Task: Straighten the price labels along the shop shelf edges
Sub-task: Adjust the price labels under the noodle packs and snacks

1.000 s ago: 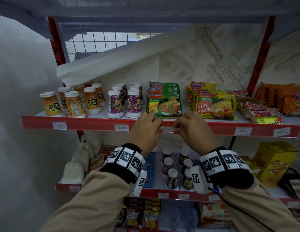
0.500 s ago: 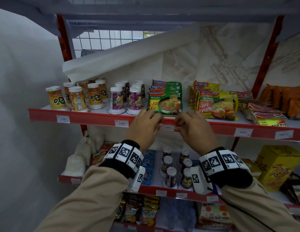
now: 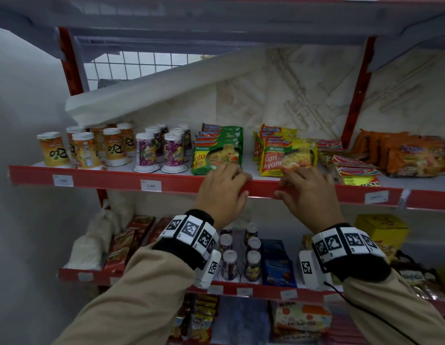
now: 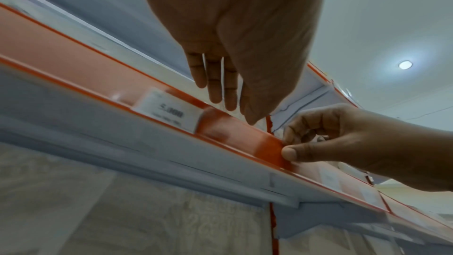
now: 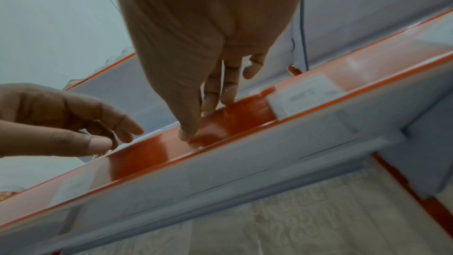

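Two hands are resting side by side on the red shelf edge (image 3: 171,181), wrists raised from below. The left hand (image 3: 222,192) is draping its fingers (image 4: 215,84) straight over the top of the strip, thumb tip pressing the red face, grasping nothing. The right hand (image 3: 307,192), just right of it, is curling its fingers over the rail while its thumb (image 4: 291,153) is pressing against the front; whether a label is pinched under it cannot be told. A price label (image 3: 151,186) is sitting in the strip left of the hands, and another label (image 3: 376,196) is lying to the right. Noodle packets (image 3: 217,153) are standing just behind the fingers.
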{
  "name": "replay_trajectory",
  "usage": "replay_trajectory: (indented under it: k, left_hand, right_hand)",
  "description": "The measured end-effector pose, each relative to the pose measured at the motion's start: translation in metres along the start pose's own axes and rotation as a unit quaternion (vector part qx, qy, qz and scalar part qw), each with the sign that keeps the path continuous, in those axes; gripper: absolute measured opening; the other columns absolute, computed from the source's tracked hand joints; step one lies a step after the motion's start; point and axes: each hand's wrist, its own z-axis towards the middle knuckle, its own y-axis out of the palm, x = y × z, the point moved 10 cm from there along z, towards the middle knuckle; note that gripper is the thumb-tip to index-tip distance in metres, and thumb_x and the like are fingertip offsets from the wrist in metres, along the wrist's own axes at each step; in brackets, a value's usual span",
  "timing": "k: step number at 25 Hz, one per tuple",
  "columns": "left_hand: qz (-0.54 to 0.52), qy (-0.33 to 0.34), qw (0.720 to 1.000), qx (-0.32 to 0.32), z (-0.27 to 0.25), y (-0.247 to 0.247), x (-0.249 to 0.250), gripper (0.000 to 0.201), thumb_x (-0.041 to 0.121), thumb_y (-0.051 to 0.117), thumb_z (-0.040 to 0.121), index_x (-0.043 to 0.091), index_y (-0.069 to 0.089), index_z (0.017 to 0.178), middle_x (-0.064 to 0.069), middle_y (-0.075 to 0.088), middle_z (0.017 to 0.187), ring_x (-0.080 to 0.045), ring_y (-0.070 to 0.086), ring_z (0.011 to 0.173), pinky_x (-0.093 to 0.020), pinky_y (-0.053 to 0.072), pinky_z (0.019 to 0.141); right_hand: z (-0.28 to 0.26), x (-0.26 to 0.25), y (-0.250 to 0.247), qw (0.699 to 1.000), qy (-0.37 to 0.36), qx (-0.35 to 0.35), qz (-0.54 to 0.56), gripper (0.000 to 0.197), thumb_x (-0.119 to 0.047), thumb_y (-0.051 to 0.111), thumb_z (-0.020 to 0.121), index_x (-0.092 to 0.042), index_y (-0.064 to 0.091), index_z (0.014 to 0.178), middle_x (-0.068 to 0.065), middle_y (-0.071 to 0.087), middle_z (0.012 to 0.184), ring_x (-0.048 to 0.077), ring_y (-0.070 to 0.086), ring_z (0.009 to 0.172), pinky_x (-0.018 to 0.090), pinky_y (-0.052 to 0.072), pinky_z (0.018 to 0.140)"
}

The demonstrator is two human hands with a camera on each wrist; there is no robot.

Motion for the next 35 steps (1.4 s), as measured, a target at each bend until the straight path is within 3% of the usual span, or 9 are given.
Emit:
replay_trajectory:
  k: [3, 9, 13, 17, 23, 29, 32, 35]
  left_hand:
    - [-0.002, 0.032, 0.999, -0.034, 0.010, 0.020, 0.035, 0.041, 0.030, 0.055, 0.090, 0.016, 0.056, 0.128, -0.004, 0.055, 0.116, -0.025, 0.046, 0.108, -0.036, 0.039, 0.089]
    - [0.025, 0.054, 0.998, -0.010, 0.025, 0.036, 0.079, 0.037, 0.027, 0.054, 0.088, 0.015, 0.056, 0.123, -0.006, 0.054, 0.111, -0.027, 0.048, 0.101, -0.038, 0.038, 0.081]
    - [0.014, 0.029, 0.999, 0.007, 0.034, 0.037, 0.080, 0.024, 0.023, 0.057, 0.085, 0.014, 0.059, 0.107, -0.007, 0.053, 0.104, -0.026, 0.047, 0.095, -0.037, 0.038, 0.077]
    - [-0.013, 0.045, 0.999, 0.007, 0.038, 0.040, 0.084, 0.015, 0.011, 0.059, 0.084, 0.009, 0.060, 0.099, -0.010, 0.054, 0.099, -0.028, 0.049, 0.091, -0.036, 0.039, 0.074]
    - [-0.058, 0.035, 0.998, 0.002, 0.041, 0.044, 0.081, 0.007, 0.011, 0.058, 0.084, 0.010, 0.058, 0.091, -0.008, 0.055, 0.094, -0.027, 0.049, 0.089, -0.036, 0.040, 0.074]
    - [-0.079, 0.023, 0.997, 0.012, 0.041, 0.043, 0.079, 0.006, 0.014, 0.060, 0.084, 0.012, 0.058, 0.089, -0.005, 0.055, 0.093, -0.023, 0.047, 0.088, -0.033, 0.040, 0.074]
    - [-0.093, 0.011, 0.996, 0.014, 0.039, 0.044, 0.077, 0.011, 0.020, 0.061, 0.085, 0.013, 0.057, 0.092, -0.003, 0.053, 0.096, -0.021, 0.045, 0.090, -0.027, 0.033, 0.075]
    - [-0.103, 0.014, 0.995, 0.012, 0.037, 0.045, 0.075, 0.013, 0.023, 0.061, 0.086, 0.014, 0.058, 0.095, -0.002, 0.053, 0.096, -0.021, 0.045, 0.091, -0.027, 0.033, 0.076]
  right_hand:
    - [-0.009, 0.026, -0.007, 1.000, 0.022, 0.005, -0.006, 0.025, -0.038, 0.078, 0.072, -0.023, 0.063, 0.085, -0.001, 0.061, 0.092, 0.030, 0.051, 0.096, 0.045, 0.037, 0.084]
    - [-0.017, 0.058, -0.004, 0.998, 0.044, -0.024, 0.028, 0.030, -0.024, 0.080, 0.072, -0.011, 0.061, 0.091, 0.011, 0.057, 0.094, 0.032, 0.046, 0.093, 0.039, 0.040, 0.080]
    - [-0.012, 0.066, -0.003, 0.997, 0.046, -0.053, 0.032, 0.028, -0.020, 0.079, 0.073, -0.012, 0.061, 0.093, 0.010, 0.058, 0.095, 0.031, 0.048, 0.094, 0.038, 0.042, 0.074]
    - [-0.012, 0.066, -0.005, 0.998, 0.019, -0.063, 0.008, 0.020, -0.015, 0.074, 0.077, -0.011, 0.064, 0.093, 0.011, 0.060, 0.092, 0.032, 0.052, 0.091, 0.035, 0.041, 0.070]
    - [-0.012, 0.062, -0.001, 0.996, 0.011, -0.086, 0.013, 0.014, -0.014, 0.069, 0.079, -0.009, 0.062, 0.090, 0.012, 0.055, 0.093, 0.030, 0.047, 0.094, 0.035, 0.037, 0.075]
    - [-0.007, 0.063, 0.000, 0.990, 0.021, -0.139, 0.033, 0.010, -0.018, 0.068, 0.083, -0.016, 0.066, 0.093, 0.007, 0.056, 0.094, 0.025, 0.046, 0.098, 0.034, 0.037, 0.078]
    - [-0.004, 0.066, 0.003, 0.983, 0.030, -0.171, 0.055, 0.006, -0.017, 0.068, 0.085, -0.016, 0.068, 0.090, 0.006, 0.055, 0.094, 0.025, 0.047, 0.099, 0.034, 0.040, 0.080]
    - [-0.002, 0.070, -0.004, 0.983, 0.050, -0.139, 0.108, 0.004, -0.019, 0.072, 0.082, -0.019, 0.067, 0.083, 0.003, 0.056, 0.090, 0.020, 0.052, 0.090, 0.031, 0.041, 0.074]
